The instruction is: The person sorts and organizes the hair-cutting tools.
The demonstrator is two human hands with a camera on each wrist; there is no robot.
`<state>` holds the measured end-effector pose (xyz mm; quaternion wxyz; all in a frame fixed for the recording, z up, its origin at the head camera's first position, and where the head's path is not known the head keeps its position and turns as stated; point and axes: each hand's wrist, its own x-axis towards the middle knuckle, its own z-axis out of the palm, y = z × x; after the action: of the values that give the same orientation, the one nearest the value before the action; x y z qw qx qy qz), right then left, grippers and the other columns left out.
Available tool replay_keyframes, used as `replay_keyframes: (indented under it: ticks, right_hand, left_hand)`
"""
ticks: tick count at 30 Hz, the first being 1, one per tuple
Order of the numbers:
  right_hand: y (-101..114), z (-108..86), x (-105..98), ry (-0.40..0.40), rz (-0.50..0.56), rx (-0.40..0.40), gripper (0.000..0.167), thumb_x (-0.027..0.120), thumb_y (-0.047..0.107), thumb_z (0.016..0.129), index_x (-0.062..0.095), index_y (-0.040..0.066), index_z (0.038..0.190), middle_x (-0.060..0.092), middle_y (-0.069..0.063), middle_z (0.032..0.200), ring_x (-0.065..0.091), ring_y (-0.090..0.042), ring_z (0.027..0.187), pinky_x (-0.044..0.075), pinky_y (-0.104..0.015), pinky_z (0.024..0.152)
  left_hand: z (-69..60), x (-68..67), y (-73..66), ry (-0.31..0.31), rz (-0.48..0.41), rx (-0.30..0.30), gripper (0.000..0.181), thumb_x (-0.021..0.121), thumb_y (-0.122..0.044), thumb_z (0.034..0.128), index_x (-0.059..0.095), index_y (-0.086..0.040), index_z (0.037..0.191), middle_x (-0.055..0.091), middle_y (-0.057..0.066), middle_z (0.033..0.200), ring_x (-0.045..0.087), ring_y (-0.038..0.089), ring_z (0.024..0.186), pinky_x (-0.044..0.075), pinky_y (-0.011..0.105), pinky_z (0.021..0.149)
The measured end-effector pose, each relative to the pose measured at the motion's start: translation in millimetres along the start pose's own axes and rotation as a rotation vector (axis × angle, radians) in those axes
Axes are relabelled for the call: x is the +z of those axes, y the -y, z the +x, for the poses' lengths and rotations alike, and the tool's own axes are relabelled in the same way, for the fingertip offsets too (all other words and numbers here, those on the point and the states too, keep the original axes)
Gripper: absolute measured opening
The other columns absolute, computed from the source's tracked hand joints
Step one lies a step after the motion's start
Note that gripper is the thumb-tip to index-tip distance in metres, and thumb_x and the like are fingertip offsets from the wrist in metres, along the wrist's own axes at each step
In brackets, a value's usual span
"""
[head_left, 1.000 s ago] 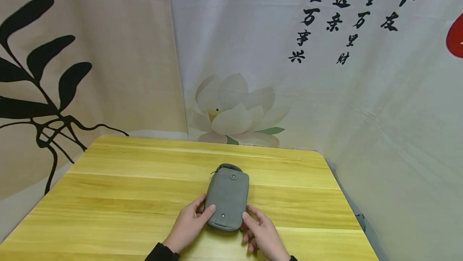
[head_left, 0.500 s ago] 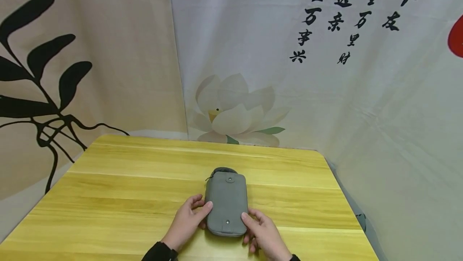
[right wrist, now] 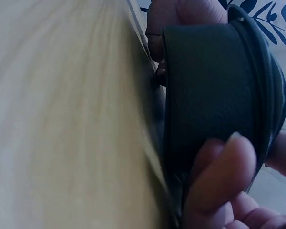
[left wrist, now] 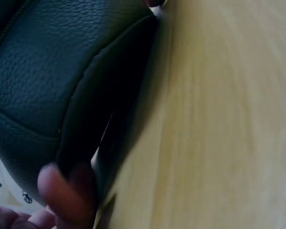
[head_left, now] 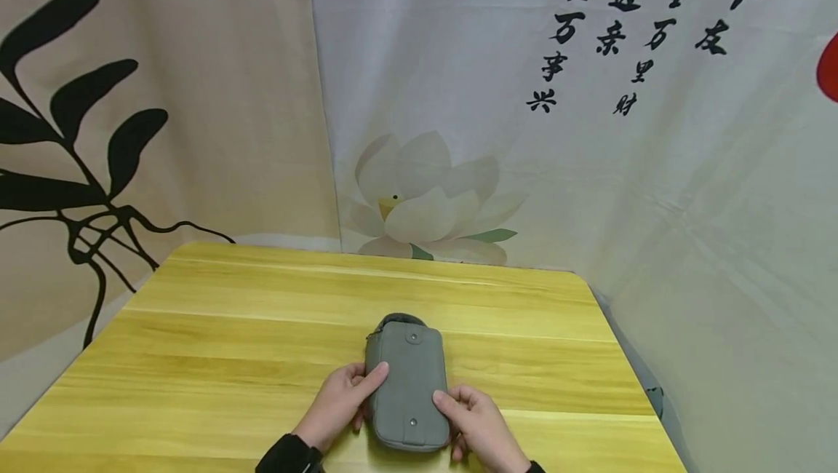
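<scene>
A small grey leather pouch (head_left: pixel 409 386) with two snap studs on its upper face and a dark loop at its far end is held between both hands. My left hand (head_left: pixel 340 396) grips its left side, thumb on the upper face and fingers along the edge. At the lower right, my right hand (head_left: pixel 478 422) pinches the side with its thumb on top. In the left wrist view the pouch (left wrist: pixel 43 86) looks dark green, with pebbled leather and a stitched seam. A zip edge runs along the pouch (right wrist: pixel 209 90) in the right wrist view. The fingers beneath it are partly hidden.
The light wooden table (head_left: pixel 262 313) has rounded far corners. Behind it hangs a printed cloth (head_left: pixel 445 58) with a lotus flower and dark characters. A second cloth (head_left: pixel 229 94) with black leaves hangs at the left.
The pouch has come nearer to the person and turned from a rightward lean to nearly straight. Both hands stay on its sides, and the right thumb lies further onto its upper face.
</scene>
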<state>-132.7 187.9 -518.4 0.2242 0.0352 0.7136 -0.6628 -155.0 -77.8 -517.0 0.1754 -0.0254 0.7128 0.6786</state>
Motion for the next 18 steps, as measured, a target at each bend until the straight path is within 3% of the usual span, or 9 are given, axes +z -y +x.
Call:
replay_keyframes:
  ticks: [3,8,11,18]
  right_hand:
    - [1.5,-2.2,0.9,0.006,-0.023,-0.005,0.046,0.068,0.051,0.103,0.069,0.005,0.109,0.068,0.001,0.077,0.061,-0.012,0.06,0.052,-0.024,0.048]
    - [3.1,-4.2,2.5,0.026,-0.054,-0.033,0.045,0.067,0.048,0.105,0.068,0.003,0.11,0.068,0.0,0.076,0.062,-0.013,0.059,0.055,-0.026,0.05]
    - [4.6,-4.0,0.1,0.03,-0.101,-0.053,0.047,0.066,0.045,0.107,0.066,-0.001,0.118,0.071,-0.001,0.082,0.065,-0.015,0.064,0.057,-0.028,0.055]
    - [20.3,6.3,-11.3,0.027,-0.249,-0.142,0.063,0.067,0.038,0.107,0.053,-0.01,0.146,0.071,-0.011,0.112,0.067,-0.018,0.078,0.058,-0.032,0.059]
  left_hand:
    - [0.2,-0.5,0.1,0.003,0.018,-0.014,0.087,0.068,-0.059,0.1007,0.046,0.013,0.146,0.075,0.01,0.094,0.053,0.013,0.055,0.048,0.027,0.048]
    - [0.7,-7.1,2.4,0.066,0.02,-0.01,0.088,0.067,-0.055,0.1024,0.043,0.017,0.146,0.076,0.012,0.097,0.065,0.014,0.061,0.053,0.027,0.048]
    - [0.2,-8.2,2.5,0.086,0.018,-0.001,0.088,0.068,-0.053,0.1028,0.042,0.018,0.147,0.076,0.012,0.098,0.067,0.016,0.066,0.054,0.028,0.049]
    - [0.3,-6.4,1.7,0.07,0.013,-0.007,0.083,0.069,-0.053,0.1022,0.046,0.015,0.144,0.077,0.01,0.093,0.065,0.014,0.058,0.055,0.029,0.049]
